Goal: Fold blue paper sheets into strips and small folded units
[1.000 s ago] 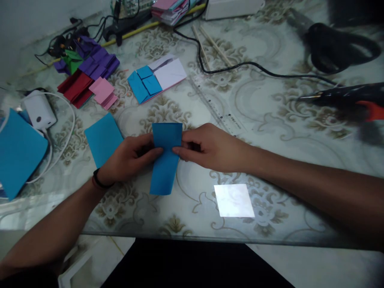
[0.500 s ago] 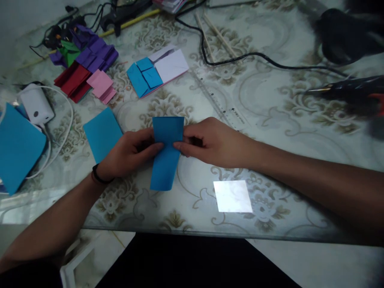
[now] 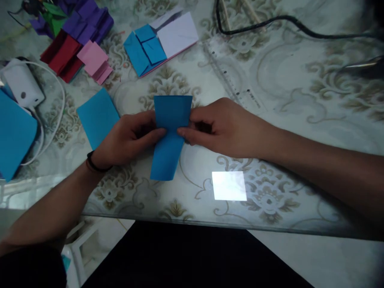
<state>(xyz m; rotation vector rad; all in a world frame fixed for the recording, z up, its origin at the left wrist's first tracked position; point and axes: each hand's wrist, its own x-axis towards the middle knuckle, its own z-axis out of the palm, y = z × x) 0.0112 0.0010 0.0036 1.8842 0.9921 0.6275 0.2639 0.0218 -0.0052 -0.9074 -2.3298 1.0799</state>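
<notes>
Here my left hand [image 3: 127,138] and right hand [image 3: 223,128] pinch the folded blue paper strip [image 3: 169,136] from both sides at its middle, on the glass-topped table [image 3: 285,100] before me.

arms: bare, no sleeves | left wrist: thin black band [image 3: 95,165] | lap: dark clothing [image 3: 195,256]

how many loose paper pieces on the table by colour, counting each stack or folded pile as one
blue: 4 (strip pinched between left hand and right hand; sheet beside the left hand; large sheet at the left edge; folded blue-and-white piece)
red pile: 1
pink pile: 1
purple pile: 1
green piece: 1
total: 8
</notes>
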